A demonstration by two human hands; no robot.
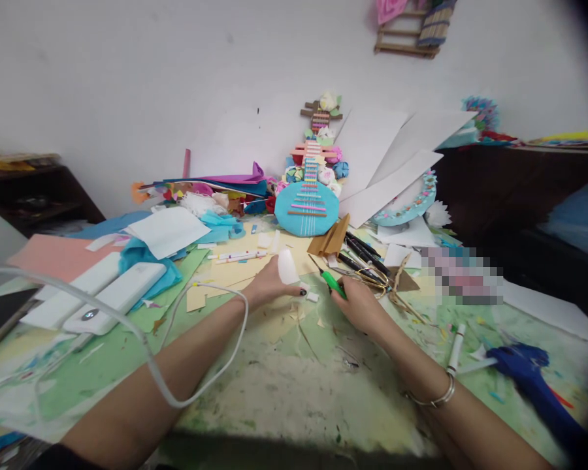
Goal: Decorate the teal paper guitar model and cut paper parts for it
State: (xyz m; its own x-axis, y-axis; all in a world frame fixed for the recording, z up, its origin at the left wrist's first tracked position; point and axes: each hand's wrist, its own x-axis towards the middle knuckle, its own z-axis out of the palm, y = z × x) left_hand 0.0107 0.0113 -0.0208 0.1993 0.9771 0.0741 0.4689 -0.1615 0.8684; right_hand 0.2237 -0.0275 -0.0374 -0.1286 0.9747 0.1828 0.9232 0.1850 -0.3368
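Note:
My left hand is closed around a white, rounded piece; its material is unclear. The thumb points right, close to a small white block on the table. In my right hand is a green-handled awl, its thin metal shaft pointing up and left toward the white piece. Scissors with gold-coloured handles lie just beyond the right hand, beside several black pens. A bracelet circles my right wrist.
A blue paper lute leans on the wall behind my hands. White markers lie to its left. A white cable loops over my left forearm near a power bank. At right sit a blue glue gun and a marker.

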